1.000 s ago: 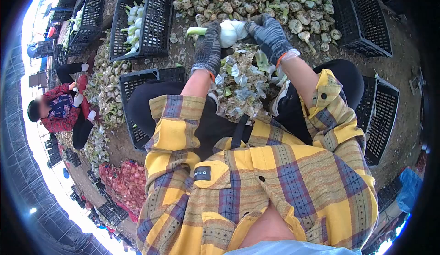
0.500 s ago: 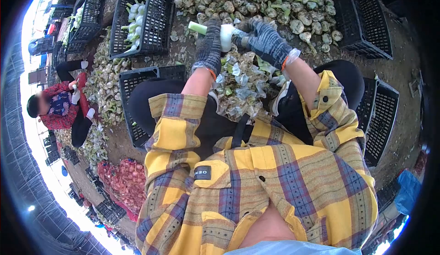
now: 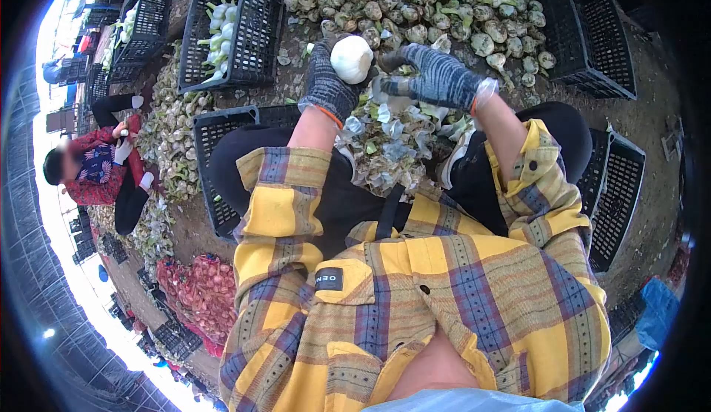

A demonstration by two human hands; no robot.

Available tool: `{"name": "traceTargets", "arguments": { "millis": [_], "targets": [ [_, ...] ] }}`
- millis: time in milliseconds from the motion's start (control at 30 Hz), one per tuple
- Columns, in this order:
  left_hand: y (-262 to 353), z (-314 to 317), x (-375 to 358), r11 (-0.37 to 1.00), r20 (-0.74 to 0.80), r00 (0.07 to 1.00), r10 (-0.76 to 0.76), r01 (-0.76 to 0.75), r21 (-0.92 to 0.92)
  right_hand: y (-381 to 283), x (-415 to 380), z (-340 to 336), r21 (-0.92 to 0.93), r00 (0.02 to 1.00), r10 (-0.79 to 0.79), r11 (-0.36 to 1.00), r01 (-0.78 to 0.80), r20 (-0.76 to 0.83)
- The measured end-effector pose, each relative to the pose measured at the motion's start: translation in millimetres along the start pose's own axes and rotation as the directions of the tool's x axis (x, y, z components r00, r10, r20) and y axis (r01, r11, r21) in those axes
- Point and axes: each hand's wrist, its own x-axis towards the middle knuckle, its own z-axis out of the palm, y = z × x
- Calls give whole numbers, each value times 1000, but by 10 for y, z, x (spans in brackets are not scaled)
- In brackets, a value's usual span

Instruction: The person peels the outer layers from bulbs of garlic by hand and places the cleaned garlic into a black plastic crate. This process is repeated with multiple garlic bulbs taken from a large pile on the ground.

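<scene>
A clean white garlic bulb (image 3: 351, 59) rests in my left hand (image 3: 328, 86), whose gloved fingers curl round its left and lower side. The bulb's rounded face is turned up to me. Just to its right is my right hand (image 3: 437, 79), in the same kind of grey knit glove, apart from the bulb. Its fingers and thumb are spread with a gap between them; the tips are slightly blurred. Below both hands lies a heap of peeled garlic skins (image 3: 392, 142), between my shoes.
Unpeeled garlic bulbs (image 3: 444, 12) are piled ahead. A black crate (image 3: 248, 38) with trimmed white garlic stands at left, another crate (image 3: 585, 34) at right. Crates also flank my knees. A seated person (image 3: 96, 164) works at far left, near a red net sack (image 3: 196, 293).
The garlic bulb has turned in my left hand; its green stem, pointing left before, no longer shows. My right hand has come away from the bulb and its fingers have spread.
</scene>
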Motion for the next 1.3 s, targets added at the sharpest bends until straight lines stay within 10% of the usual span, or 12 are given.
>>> {"name": "traceTargets", "arguments": {
  "millis": [133, 300, 500, 600, 667, 733, 833, 900, 933, 967, 1133, 1300],
  "targets": [
    [-80, -94, 85, 1000, 148, 989, -7, 4, 20, -85, 76, 182, 110, 907, -134, 975, 192, -400],
    [-28, -140, 60, 996, -15, 1000, 17, -16, 91, -201, -78, 182, 321, 872, -232, 943, 93, 431],
    [667, -659, 469, 981, -18, 993, -118, 114, -155, 294, -11, 416, -64, 971, 63, 997, -49, 231],
    [1822, -771, 927, 903, 545, 730, 413, -408, -137, 382, 25, 417, -50, 963, 99, 995, -89, 250],
    [2178, -532, 304, 911, 381, 864, 328, -183, -370, 570, 90, 536, -66, 961, 172, 985, -162, 217],
    [2295, -323, 228, 842, 168, 838, 519, -469, -266, 865, 178, 533, -103, 956, 254, 965, -241, 144],
    [1887, -505, 446, 853, 709, 703, -58, 404, -330, 1337, 266, 388, -55, 902, 427, 904, -425, 53],
    [1337, -290, 329, 367, 652, 692, -310, 719, -590, 1734, 273, 282, -63, 767, 625, 767, -638, -145],
    [1006, -221, 342, 844, 332, 920, -207, 340, -415, 1954, 233, 258, -55, 660, 705, 672, -739, -257],
    [731, -189, 374, 994, 83, 991, 104, -105, 15, 2172, 157, 230, -32, 537, 762, 565, -824, -363],
    [370, -79, 403, 965, 65, 997, -37, 19, 260, 3012, -201, 180, -160, 315, 725, 276, -948, -612],
    [314, -11, 394, 921, 105, 985, -134, 85, 381, 3127, -321, 155, -105, 231, 897, 206, -973, -376]
  ]
}}
